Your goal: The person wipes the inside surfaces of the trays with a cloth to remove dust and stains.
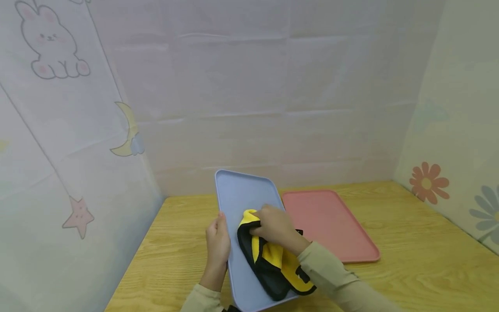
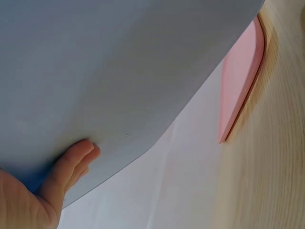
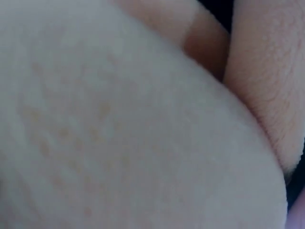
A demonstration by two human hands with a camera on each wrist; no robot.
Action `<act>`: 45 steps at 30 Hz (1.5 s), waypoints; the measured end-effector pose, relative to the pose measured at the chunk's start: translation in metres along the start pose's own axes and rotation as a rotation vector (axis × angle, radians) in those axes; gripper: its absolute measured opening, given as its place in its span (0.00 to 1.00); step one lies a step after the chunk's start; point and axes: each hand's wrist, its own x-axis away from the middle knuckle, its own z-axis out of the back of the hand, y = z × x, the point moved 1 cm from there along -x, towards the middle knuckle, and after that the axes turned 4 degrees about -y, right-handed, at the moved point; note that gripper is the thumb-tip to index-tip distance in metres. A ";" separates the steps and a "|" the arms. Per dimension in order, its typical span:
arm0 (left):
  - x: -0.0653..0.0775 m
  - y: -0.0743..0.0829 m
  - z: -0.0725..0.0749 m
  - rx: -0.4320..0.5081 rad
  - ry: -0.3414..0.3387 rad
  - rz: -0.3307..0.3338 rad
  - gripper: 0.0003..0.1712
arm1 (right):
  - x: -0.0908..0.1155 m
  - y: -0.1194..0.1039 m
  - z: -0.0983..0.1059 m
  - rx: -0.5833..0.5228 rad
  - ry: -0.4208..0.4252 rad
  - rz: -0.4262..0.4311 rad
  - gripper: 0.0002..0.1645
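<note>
My left hand (image 1: 218, 242) grips the left edge of a light blue tray (image 1: 241, 190), which is tilted up off the table. Seen in the left wrist view, its fingers (image 2: 71, 167) lie against the tray's underside (image 2: 109, 86). A black and yellow fabric item with black edging (image 1: 269, 277) rests folded on the tray, its lower right part reaching past the rim. My right hand (image 1: 274, 225) pinches the top of this fabric near a yellow fold. Skin of the right hand fills most of the right wrist view, hiding the fingertips.
A pink tray (image 1: 327, 225) lies flat on the wooden table (image 1: 171, 242), just right of and behind the blue tray. Wall sheets with printed drawings stand at the left, back and right of the table.
</note>
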 end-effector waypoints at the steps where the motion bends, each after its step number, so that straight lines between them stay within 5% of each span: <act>1: 0.000 -0.001 0.000 0.005 -0.002 0.002 0.24 | 0.000 -0.005 0.001 -0.005 0.008 0.024 0.11; 7: 0.001 -0.004 -0.001 0.056 -0.033 0.029 0.24 | 0.002 -0.029 0.006 -0.005 0.062 0.127 0.12; 15: 0.001 -0.006 0.001 0.145 -0.103 0.027 0.25 | 0.004 -0.041 0.007 -0.029 0.051 0.144 0.12; 22: 0.001 -0.008 0.001 0.127 -0.087 0.028 0.25 | 0.004 -0.038 0.005 0.011 0.062 0.141 0.11; 32: -0.005 -0.007 0.007 0.032 0.021 0.029 0.24 | -0.002 -0.007 -0.003 0.070 0.021 0.039 0.12; 45: -0.006 -0.001 0.013 0.051 -0.010 0.042 0.24 | 0.004 0.040 -0.012 0.114 -0.038 -0.125 0.14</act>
